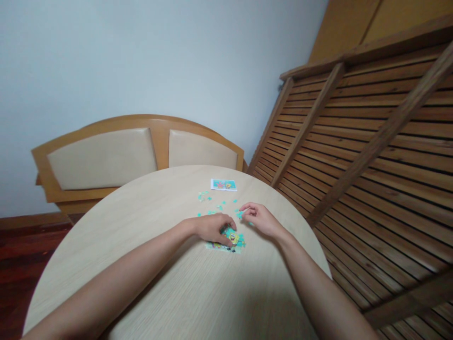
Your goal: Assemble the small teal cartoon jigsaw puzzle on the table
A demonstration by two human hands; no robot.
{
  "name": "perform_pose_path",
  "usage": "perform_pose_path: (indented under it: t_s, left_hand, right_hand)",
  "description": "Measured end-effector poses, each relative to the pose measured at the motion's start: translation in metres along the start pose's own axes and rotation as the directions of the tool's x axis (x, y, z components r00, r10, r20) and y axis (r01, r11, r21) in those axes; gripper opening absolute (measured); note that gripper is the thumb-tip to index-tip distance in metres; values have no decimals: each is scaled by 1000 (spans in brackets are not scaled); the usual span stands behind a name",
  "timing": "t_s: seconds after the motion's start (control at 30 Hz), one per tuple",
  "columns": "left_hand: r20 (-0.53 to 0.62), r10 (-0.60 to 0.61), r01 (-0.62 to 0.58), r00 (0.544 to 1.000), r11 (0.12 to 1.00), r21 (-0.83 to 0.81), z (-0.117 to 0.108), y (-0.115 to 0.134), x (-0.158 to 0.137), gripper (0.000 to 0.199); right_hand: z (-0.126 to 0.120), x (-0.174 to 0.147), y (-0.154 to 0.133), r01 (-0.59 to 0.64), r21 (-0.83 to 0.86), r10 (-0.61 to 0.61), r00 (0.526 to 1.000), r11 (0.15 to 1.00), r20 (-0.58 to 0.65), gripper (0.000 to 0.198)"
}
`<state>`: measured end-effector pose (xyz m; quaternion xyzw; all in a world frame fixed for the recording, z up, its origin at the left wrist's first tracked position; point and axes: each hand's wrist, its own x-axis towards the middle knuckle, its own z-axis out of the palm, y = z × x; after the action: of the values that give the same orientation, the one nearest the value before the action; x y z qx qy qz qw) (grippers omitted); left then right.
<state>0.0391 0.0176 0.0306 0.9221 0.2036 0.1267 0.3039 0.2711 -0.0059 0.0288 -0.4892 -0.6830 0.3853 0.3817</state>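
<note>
A partly joined jigsaw puzzle [238, 239] with a yellow cartoon figure on teal lies flat on the round table. My left hand [214, 227] rests over its left side, thumb and fingers apart, hiding part of the picture. Just beyond the puzzle, my right hand [261, 219] has its fingers curled in a pinch at a small teal puzzle piece [239, 214]. The fingertips partly cover that piece. Several loose puzzle pieces [219, 207] are scattered past my left hand.
Farther back on the table [148, 212] lies a picture card [223, 184] with the cartoon scene. A padded wooden headboard [159, 123] stands behind the table, against the wall. Wooden slats [354, 141] lean along the right side, close to the table edge.
</note>
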Motion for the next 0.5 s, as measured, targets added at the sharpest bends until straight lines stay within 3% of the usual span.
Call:
perform_pose_path:
  t_s: [0.13,0.3,0.5]
  left_hand:
    - [45,166,-172,985,968,185,3,1,2,40]
    - [33,134,-137,991,941,308,1,-9,-1,38]
    - [-135,189,-127,973,919,372,14,-20,-7,38]
  right_hand:
    - [-7,0,6,-32,-7,32,999,999,13,27]
    - [-16,-6,10,-107,-24,109,987,994,114,29]
    - [-22,-9,17,-151,-99,172,951,983,256,32]
